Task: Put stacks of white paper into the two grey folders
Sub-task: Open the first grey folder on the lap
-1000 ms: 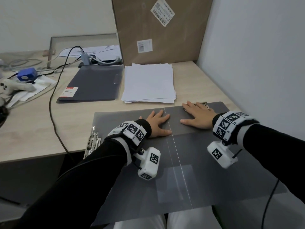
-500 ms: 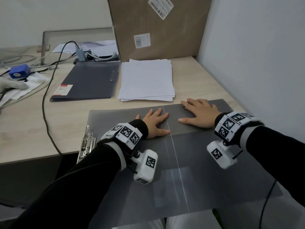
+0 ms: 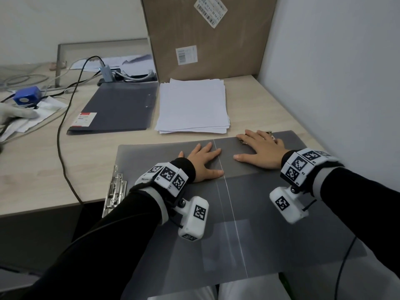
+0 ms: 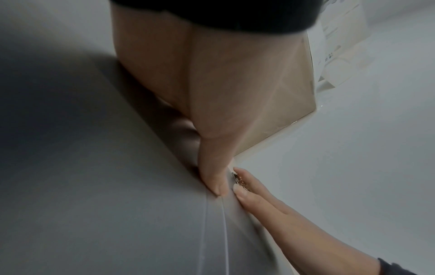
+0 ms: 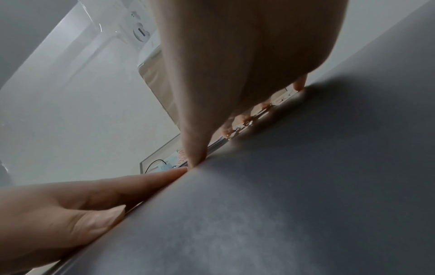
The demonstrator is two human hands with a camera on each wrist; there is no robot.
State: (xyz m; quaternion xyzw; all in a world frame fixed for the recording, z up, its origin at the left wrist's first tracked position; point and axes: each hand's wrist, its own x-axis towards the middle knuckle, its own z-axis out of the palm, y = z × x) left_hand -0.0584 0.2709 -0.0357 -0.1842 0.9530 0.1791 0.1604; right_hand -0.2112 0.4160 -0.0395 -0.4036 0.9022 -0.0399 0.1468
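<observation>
An open grey folder point(image 3: 151, 161) lies flat at the table's near edge, its front half hanging over my lap. My left hand point(image 3: 203, 161) presses flat on it just left of the spine crease point(image 3: 229, 202). My right hand point(image 3: 259, 150) lies flat to the right of the crease, its fingers over a metal clip point(image 3: 269, 133) at the folder's far edge. Both hands hold nothing. Behind the folder sits a stack of white paper point(image 3: 192, 107). A second grey folder point(image 3: 121, 109), closed, lies to the stack's left. In the left wrist view my thumb point(image 4: 212, 176) rests on the folder point(image 4: 117, 204) near the right hand point(image 4: 270, 210).
A tall cardboard box point(image 3: 205, 35) stands behind the paper, and a white wall point(image 3: 335, 83) closes the right side. A metal clip mechanism point(image 3: 115, 191) sticks out at the open folder's left edge. A black cable point(image 3: 62, 148) crosses the table; a blue device point(image 3: 27, 98) and papers lie far left.
Both hands stay flat on the open folder beside the crease. Only the head view has shifted slightly.
</observation>
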